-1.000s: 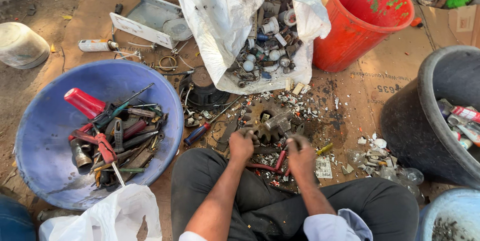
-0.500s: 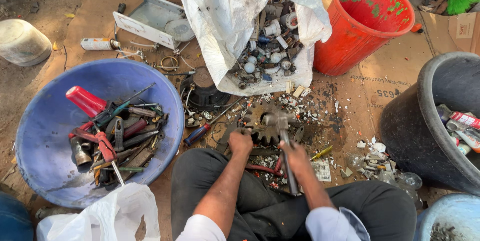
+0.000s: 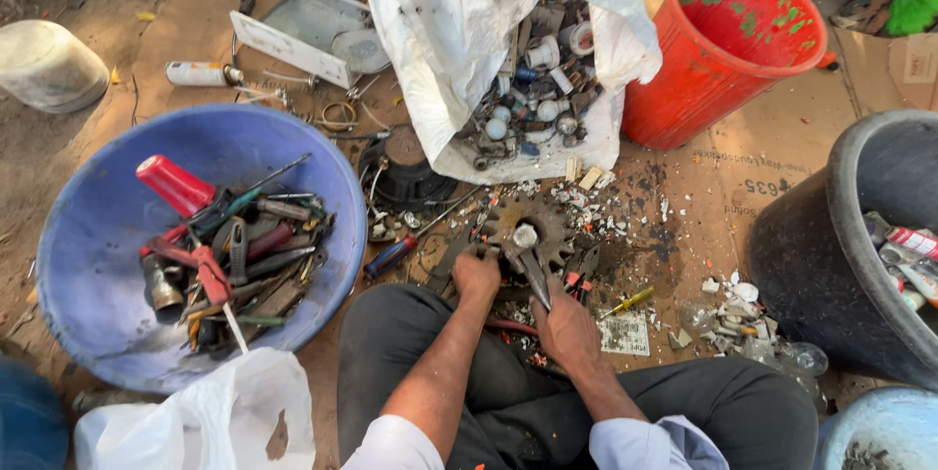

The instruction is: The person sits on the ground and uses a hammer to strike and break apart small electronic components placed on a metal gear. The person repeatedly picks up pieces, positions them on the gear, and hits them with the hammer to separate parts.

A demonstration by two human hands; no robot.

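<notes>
A seated person's left hand (image 3: 476, 275) gripped the edge of a rusty toothed gear (image 3: 528, 233) while the right hand (image 3: 567, 330) held a metal tool (image 3: 532, 270) against its hub, between a blue basin (image 3: 93, 265) of old tools, a torn white sack (image 3: 459, 30) of scrap and a red bucket (image 3: 728, 50).

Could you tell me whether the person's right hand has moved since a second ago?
Yes. The right hand has drawn back from the rusty gear toward the lap, now gripping a metal tool.

A basin (image 3: 88, 265) of tools is sitting at the frame's left, a sack (image 3: 469, 30) lying top centre, a bucket (image 3: 723, 69) standing upper right.
</notes>
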